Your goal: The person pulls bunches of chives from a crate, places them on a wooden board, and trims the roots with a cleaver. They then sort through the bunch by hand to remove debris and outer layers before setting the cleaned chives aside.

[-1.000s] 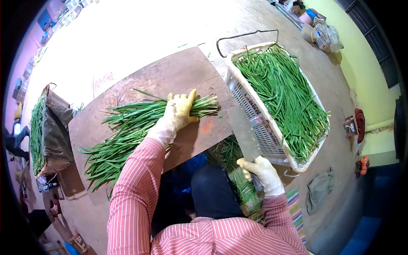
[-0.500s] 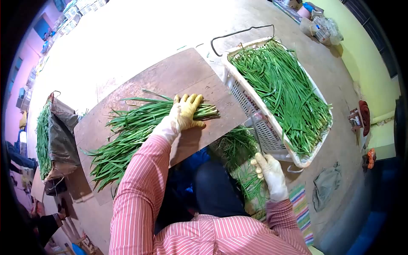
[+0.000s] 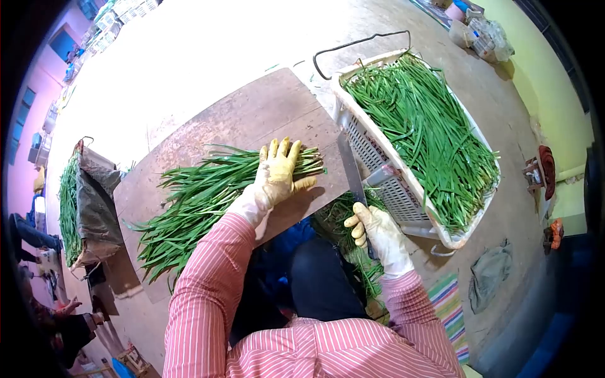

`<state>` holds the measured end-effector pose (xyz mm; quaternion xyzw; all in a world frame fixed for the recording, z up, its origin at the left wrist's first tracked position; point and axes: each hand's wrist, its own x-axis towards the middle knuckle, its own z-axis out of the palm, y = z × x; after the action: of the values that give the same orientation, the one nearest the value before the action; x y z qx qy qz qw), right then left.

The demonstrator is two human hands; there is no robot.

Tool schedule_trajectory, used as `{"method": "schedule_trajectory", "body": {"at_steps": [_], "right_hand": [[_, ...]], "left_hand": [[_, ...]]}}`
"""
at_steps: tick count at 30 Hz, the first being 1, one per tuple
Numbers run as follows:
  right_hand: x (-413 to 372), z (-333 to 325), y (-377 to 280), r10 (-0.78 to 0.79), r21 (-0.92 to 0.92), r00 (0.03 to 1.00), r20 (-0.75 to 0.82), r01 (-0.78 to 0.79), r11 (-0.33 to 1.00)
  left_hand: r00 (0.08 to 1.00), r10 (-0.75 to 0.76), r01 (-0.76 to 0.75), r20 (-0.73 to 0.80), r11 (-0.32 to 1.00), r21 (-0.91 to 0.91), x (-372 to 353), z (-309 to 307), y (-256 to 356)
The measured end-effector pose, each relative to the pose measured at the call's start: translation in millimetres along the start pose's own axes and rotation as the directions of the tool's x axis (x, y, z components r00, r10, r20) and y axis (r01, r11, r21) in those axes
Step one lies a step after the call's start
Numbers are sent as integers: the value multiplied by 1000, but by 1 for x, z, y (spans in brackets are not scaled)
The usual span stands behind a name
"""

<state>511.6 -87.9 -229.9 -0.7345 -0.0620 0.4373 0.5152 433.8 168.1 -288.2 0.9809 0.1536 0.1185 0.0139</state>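
Note:
My left hand, in a stained yellowish glove, lies spread on the stem end of a bundle of long green leaves. The bundle rests on a brown board, its leafy ends fanned to the lower left. My right hand, gloved too, is closed round the handle of a long knife. The blade points up and away, beside the board's right edge and just right of the cut stems, without touching them.
A white crate full of green leaves stands on the right, its wire handle raised. Loose leaves lie below the board. At the left is a lined basket of greens. A person sits at the lower left. A grey cloth lies right.
My right hand has moved a little left and up, and the knife blade has swung leftward toward the board's edge. My left hand has shifted slightly right on the bundle.

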Motion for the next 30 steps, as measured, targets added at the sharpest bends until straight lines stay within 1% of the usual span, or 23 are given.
{"method": "schedule_trajectory", "body": {"at_steps": [2,3,4,6,8,10,11,13,14,16,20,21,25,29,30], "right_hand": [[4,-1,0,-1,6,1000,11,1,1000],[5,0,0,-2,8,1000,25,2,1000],[7,1,-1,1,5,1000,30,-1,1000],[10,4,-3,6,-49,1000,20,-5,999],[12,8,-8,11,-52,1000,4,-11,999],[14,13,-12,17,-61,1000,-13,-18,998],[15,15,-14,34,-47,999,-3,-34,998],[15,20,-16,41,-47,999,8,-40,998],[16,22,-16,41,-50,999,9,-40,998],[18,25,-15,33,-96,999,37,-30,995],[20,32,-11,7,-96,998,70,-1,995],[20,34,-14,29,-127,997,69,-20,992],[21,41,-12,1,-133,999,46,5,991],[23,45,-11,16,-147,999,42,-10,989],[22,47,-14,25,-178,999,30,-19,984]], "left_hand": [[989,-5,31,151,985,-170,6,-1,-6],[985,6,27,170,981,-193,7,-4,-9],[985,0,34,173,981,-193,8,-7,-10],[931,-19,71,365,989,-129,14,-16,-8],[939,-21,64,344,992,-113,13,-7,-10],[980,11,7,199,996,-89,11,0,-11],[980,9,9,199,996,-90,9,3,-11],[994,-1,13,111,994,-112,6,10,-11],[994,-3,16,111,994,-113,6,7,-9],[966,-59,76,251,995,-58,8,2,-4],[967,-84,99,242,994,-48,8,3,-3],[967,-85,100,240,994,-49,8,4,-3],[966,-93,110,243,992,-59,9,4,-4],[962,-98,115,253,992,-52,10,2,-3],[963,-98,115,252,992,-52,10,2,-4]]}}
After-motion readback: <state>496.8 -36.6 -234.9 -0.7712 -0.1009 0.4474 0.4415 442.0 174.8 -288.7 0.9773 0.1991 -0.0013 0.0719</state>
